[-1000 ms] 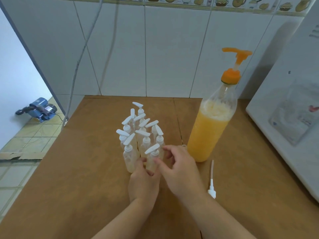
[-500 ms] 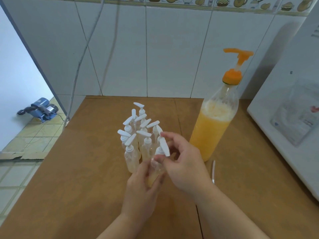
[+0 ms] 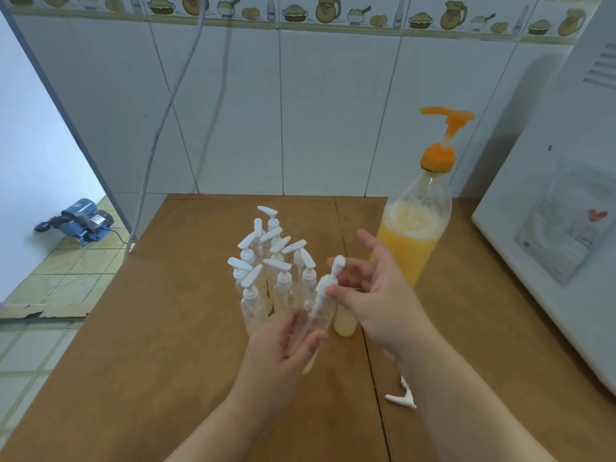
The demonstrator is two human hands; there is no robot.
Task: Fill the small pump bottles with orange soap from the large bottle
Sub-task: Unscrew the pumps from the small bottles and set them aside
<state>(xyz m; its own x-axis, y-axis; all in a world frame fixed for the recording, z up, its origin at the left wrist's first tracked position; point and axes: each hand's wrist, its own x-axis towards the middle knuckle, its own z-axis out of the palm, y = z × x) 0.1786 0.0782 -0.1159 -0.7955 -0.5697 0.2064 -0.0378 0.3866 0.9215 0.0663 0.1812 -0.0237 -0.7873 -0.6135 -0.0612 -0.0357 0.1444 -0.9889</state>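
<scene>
Left hand (image 3: pixel 283 341) grips a small clear bottle (image 3: pixel 321 316) around its lower body, fingers curled round it, bottle tilted and lifted off the worktop (image 3: pixel 166 328). Right hand (image 3: pixel 373 295) pinches the white pump top (image 3: pixel 328 281) of that bottle between thumb and forefinger, other fingers spread loosely. Pump stem is partly visible inside the clear neck; whether the top is screwed on or loose, cannot tell.

Cluster of small pump bottles (image 3: pixel 266 271) stands upright on the worktop just behind and to the left of the hands, packed close together, white pump heads pointing various ways. One small bottle without a top (image 3: pixel 345 323), pale yellowish, stands just beside the held bottle, under the right hand.

Large bottle (image 3: pixel 413 235) stands upright behind the right hand, about half full of orange soap with foam on top, orange pump head (image 3: pixel 446 118) fitted.

Loose white pump top (image 3: pixel 401 396) lies on the worktop near the right forearm. White appliance (image 3: pixel 560 228) at the right edge. Blue pump motor (image 3: pixel 80 223) on the floor, far left.
</scene>
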